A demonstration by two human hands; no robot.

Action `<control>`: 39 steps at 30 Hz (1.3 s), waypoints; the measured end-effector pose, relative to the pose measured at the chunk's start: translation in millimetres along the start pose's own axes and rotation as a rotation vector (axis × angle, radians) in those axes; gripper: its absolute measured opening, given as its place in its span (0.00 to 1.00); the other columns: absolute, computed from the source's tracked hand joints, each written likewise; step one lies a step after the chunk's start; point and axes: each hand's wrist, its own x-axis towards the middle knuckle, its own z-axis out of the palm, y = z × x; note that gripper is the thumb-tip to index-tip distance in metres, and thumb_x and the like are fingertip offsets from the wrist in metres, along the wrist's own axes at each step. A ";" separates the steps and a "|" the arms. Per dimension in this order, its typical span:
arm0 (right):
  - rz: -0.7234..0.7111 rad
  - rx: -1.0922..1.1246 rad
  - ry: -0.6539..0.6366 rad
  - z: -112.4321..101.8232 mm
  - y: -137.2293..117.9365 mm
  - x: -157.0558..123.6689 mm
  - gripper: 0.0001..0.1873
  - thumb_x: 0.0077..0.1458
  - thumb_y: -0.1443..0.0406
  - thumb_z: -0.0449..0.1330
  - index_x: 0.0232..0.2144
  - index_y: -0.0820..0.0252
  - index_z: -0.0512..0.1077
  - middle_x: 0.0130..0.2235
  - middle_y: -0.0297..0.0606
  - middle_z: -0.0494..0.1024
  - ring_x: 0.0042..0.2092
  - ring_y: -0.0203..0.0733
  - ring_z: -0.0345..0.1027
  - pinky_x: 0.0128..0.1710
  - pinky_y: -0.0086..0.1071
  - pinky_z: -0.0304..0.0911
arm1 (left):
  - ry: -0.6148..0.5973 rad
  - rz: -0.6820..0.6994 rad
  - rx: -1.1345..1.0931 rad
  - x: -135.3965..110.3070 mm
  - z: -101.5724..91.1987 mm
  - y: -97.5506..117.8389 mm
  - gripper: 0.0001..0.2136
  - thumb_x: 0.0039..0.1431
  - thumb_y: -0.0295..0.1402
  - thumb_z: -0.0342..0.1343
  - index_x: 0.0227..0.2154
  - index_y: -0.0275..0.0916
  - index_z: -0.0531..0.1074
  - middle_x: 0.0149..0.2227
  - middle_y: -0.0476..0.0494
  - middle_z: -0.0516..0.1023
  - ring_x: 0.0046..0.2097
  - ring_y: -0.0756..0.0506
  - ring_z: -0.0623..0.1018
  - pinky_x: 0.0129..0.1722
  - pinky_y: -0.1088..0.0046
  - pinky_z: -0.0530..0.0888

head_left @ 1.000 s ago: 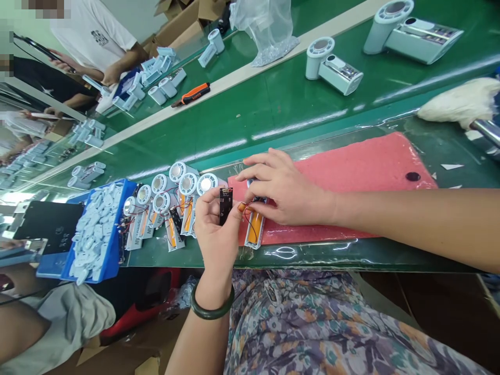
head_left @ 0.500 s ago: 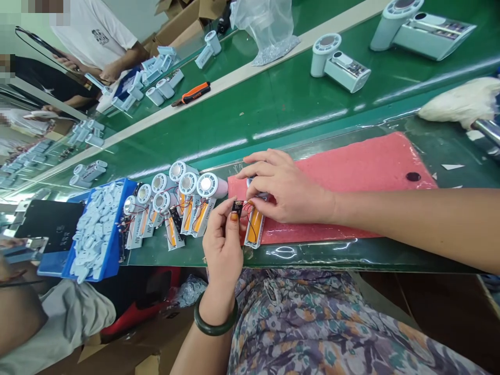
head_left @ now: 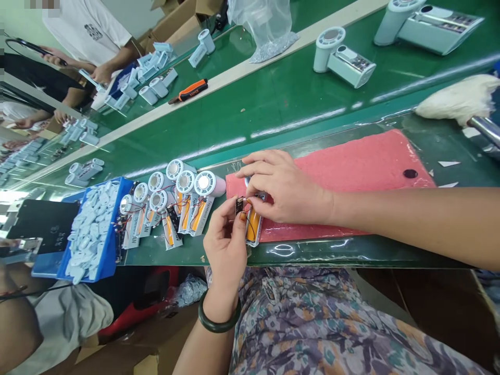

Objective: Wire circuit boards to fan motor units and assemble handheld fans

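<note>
My left hand [head_left: 226, 245] pinches a small black circuit board [head_left: 239, 205] with thin wires, held upright just above the bench edge. My right hand [head_left: 283, 185] lies on an open white fan housing [head_left: 253, 229] with an orange battery inside, its fingers curled down over the top of it. The housing rests on a pink foam mat [head_left: 351, 172]. To the left lie several similar open fan housings [head_left: 183, 200] with round silver heads and loose wires.
A blue tray [head_left: 91, 234] of small white plastic parts stands at the left. Finished white fans [head_left: 344, 54] ride on the green conveyor belt [head_left: 273, 104], with an orange tool [head_left: 189, 91] and a clear bag [head_left: 265, 26]. Other people work at the far left.
My left hand has lowered the circuit board and turned it edge-on, bringing it close to the housing under my right hand. My right hand has hardly moved.
</note>
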 end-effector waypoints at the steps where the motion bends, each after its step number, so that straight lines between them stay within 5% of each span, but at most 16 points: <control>1: 0.004 0.008 0.008 0.2 -0.2 -0.2 0.07 0.60 0.70 0.58 0.30 0.58 0.74 0.52 0.41 0.79 0.62 0.55 0.62 0.62 0.54 0.54 | 0.008 0.012 -0.011 -0.1 0.8 -0.9 0.14 0.65 0.36 0.64 0.52 0.45 0.78 0.47 0.45 0.82 0.46 0.48 0.82 0.48 0.76 0.80; 10: 0.028 0.002 0.034 1.7 -2.6 -0.9 0.05 0.57 0.71 0.60 0.29 0.59 0.73 0.54 0.42 0.78 0.63 0.56 0.61 0.62 0.53 0.54 | 0.050 0.182 0.038 -4.4 7.4 -8.7 0.15 0.66 0.29 0.62 0.53 0.49 0.78 0.51 0.47 0.82 0.50 0.49 0.82 0.52 0.76 0.79; 39: -0.075 0.081 0.025 9.3 5.6 -1.6 0.07 0.61 0.74 0.57 0.34 0.59 0.73 0.55 0.42 0.78 0.62 0.51 0.63 0.63 0.50 0.56 | 0.096 0.204 0.102 5.2 4.1 -6.6 0.13 0.62 0.25 0.64 0.47 0.46 0.80 0.39 0.50 0.81 0.36 0.55 0.79 0.40 0.84 0.77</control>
